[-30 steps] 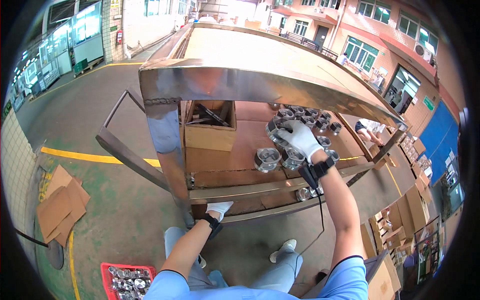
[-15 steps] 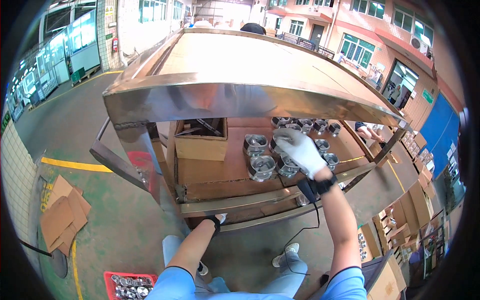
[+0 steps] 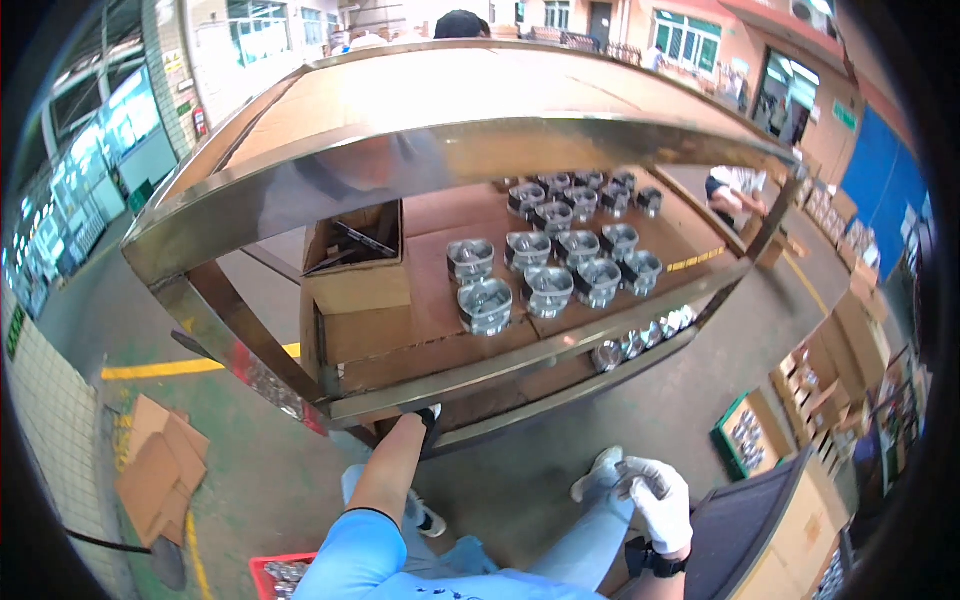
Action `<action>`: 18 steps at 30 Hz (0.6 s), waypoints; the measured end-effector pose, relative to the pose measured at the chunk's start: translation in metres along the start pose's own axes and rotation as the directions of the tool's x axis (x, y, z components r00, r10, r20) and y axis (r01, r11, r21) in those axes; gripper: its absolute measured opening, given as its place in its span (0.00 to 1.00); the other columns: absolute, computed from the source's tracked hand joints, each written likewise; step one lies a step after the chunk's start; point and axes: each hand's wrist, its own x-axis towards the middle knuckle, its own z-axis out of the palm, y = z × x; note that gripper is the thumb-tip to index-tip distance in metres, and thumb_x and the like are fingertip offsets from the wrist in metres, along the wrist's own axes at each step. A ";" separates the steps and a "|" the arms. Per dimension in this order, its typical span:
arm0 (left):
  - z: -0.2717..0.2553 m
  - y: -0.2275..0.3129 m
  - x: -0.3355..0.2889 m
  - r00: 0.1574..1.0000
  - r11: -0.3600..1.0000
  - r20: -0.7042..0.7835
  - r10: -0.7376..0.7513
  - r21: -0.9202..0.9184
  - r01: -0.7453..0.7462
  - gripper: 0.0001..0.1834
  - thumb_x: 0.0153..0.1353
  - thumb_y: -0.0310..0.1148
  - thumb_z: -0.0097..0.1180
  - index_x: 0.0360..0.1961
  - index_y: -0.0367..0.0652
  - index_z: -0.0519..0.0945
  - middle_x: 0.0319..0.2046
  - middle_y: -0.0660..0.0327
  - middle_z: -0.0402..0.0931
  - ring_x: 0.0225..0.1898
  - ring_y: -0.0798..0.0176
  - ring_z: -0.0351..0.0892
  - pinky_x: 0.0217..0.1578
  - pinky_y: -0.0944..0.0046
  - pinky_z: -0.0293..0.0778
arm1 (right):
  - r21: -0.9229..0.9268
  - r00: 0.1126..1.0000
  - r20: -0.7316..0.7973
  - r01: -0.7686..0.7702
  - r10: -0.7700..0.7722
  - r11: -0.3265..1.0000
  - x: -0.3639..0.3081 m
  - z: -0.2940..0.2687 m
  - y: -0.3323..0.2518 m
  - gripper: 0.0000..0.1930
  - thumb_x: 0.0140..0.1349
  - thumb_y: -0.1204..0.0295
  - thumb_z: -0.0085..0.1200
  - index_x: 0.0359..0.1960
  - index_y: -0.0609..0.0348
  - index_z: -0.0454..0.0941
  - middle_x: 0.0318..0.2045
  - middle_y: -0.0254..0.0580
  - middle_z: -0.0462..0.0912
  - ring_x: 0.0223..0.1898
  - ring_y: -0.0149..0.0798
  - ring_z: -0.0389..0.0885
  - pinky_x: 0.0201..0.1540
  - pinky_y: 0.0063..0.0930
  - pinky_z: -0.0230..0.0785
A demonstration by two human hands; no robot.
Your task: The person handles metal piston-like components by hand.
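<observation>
Metal pistons have been set on the middle shelf, metal parts are left in the red crate, nothing is visibly held by the half-curled right hand, and the mostly hidden left hand cannot be judged

No wording is clear enough to read. A short line of yellow print runs along the right side of the cardboard-lined shelf. A green sign with pale marks hangs on the building wall at the right. Another green sign is on the tiled wall at far left. The tiled pillar bears a pale notice above a small green sign (both too small to make out).
</observation>
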 end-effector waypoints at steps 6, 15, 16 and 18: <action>-0.018 0.219 -0.092 0.776 0.309 0.610 -0.161 -0.715 0.626 0.25 0.67 0.46 0.50 0.58 0.41 0.71 0.52 0.47 0.77 0.46 0.49 0.81 0.37 0.53 0.80 | -0.174 0.999 0.002 -0.046 0.047 0.984 -0.005 0.016 0.039 0.16 0.62 0.74 0.54 0.51 0.67 0.78 0.40 0.46 0.84 0.37 0.35 0.84 0.42 0.25 0.75; -0.033 0.298 -0.226 0.806 0.397 0.570 -0.155 -0.711 0.580 0.35 0.58 0.58 0.52 0.61 0.45 0.72 0.54 0.51 0.76 0.42 0.49 0.81 0.36 0.53 0.82 | -0.510 0.818 0.266 0.568 -0.510 0.645 0.005 0.111 0.029 0.17 0.54 0.75 0.58 0.47 0.55 0.79 0.45 0.45 0.82 0.41 0.47 0.84 0.42 0.36 0.77; -0.033 0.302 -0.231 0.800 0.398 0.580 -0.152 -0.705 0.587 0.35 0.58 0.58 0.52 0.61 0.45 0.72 0.54 0.51 0.76 0.42 0.49 0.81 0.36 0.53 0.82 | -0.559 0.741 0.338 0.654 -0.581 0.509 0.006 0.111 0.032 0.18 0.53 0.75 0.58 0.48 0.55 0.78 0.44 0.44 0.82 0.39 0.46 0.84 0.39 0.36 0.77; -0.033 0.310 -0.238 0.748 0.419 0.659 -0.075 -0.660 0.624 0.36 0.61 0.56 0.48 0.65 0.45 0.67 0.56 0.51 0.75 0.48 0.49 0.82 0.34 0.52 0.85 | -0.624 0.638 0.427 0.721 -0.640 0.302 0.007 0.110 0.043 0.21 0.51 0.75 0.59 0.50 0.53 0.77 0.44 0.41 0.82 0.34 0.43 0.83 0.33 0.35 0.74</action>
